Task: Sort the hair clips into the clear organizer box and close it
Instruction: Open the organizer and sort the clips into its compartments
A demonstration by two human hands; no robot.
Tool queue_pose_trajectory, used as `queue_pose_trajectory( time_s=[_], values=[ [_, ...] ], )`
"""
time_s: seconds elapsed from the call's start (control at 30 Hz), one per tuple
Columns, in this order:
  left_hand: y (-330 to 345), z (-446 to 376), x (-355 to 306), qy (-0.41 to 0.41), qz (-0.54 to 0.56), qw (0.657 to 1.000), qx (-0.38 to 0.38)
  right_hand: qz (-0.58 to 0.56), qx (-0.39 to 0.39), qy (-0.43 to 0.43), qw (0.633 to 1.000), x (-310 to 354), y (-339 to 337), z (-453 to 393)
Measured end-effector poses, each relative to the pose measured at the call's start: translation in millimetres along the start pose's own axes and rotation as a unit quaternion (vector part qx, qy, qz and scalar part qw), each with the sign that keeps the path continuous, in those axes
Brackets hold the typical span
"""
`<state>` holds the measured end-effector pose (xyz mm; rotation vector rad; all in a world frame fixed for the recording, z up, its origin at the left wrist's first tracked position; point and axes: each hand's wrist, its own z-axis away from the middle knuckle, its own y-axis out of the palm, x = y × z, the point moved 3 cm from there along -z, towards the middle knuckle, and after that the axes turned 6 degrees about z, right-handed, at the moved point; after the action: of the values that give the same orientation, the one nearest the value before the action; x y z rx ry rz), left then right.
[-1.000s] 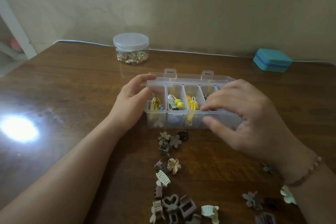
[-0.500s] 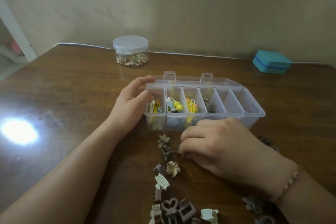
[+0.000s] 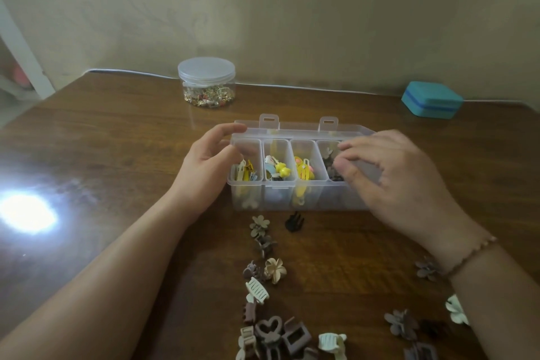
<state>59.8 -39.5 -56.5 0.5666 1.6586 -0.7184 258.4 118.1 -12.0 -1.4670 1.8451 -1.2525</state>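
1. Sorting step: your left hand (image 3: 209, 175) steadies the box (image 3: 292, 193) at its left end on the surface, fingers open against it.
2. Your right hand (image 3: 391, 181) hovers over the fourth compartment; whether its grip holds a clip, I cannot tell.
3. Next: loose clips (image 3: 263, 295) need picking; lid open.

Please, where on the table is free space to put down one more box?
Bare wood lies left of the left hand, up to the jar, and between organizer box and teal case. The loose clips crowd the near side.
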Motion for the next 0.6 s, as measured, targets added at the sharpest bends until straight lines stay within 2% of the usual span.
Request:
queue_pose_trajectory(
  time_s=[0.13, 0.23, 0.3, 0.47, 0.53, 0.6],
  values=[
    [0.0, -0.6, 1.1, 0.002, 0.003, 1.0, 0.002, -0.029, -0.063, -0.053, 0.996, 13.4, -17.3, 4.2],
    [0.4, -1.1, 0.9, 0.001, 0.003, 1.0, 0.002, -0.085, 0.029, -0.133, 0.987, 37.3, -14.5, 11.5],
    [0.5, -1.0, 1.6, -0.001, 0.004, 1.0, 0.002, -0.055, 0.1, -0.168, 0.979, 47.1, -3.2, 17.3],
    [-0.1, -0.8, 1.5, -0.002, -0.001, 1.0, -0.002, 0.026, 0.224, -0.164, 0.96, 52.3, 13.6, 20.5],
    [0.0, -0.9, 1.2, -0.003, -0.001, 1.0, -0.001, 0.04, 0.243, -0.163, 0.955, 53.0, 14.5, 20.8],
    [-0.1, -1.0, 1.4, -0.005, -0.002, 1.0, 0.0, 0.028, 0.227, -0.17, 0.959, 55.0, 13.6, 21.1]
  ],
)
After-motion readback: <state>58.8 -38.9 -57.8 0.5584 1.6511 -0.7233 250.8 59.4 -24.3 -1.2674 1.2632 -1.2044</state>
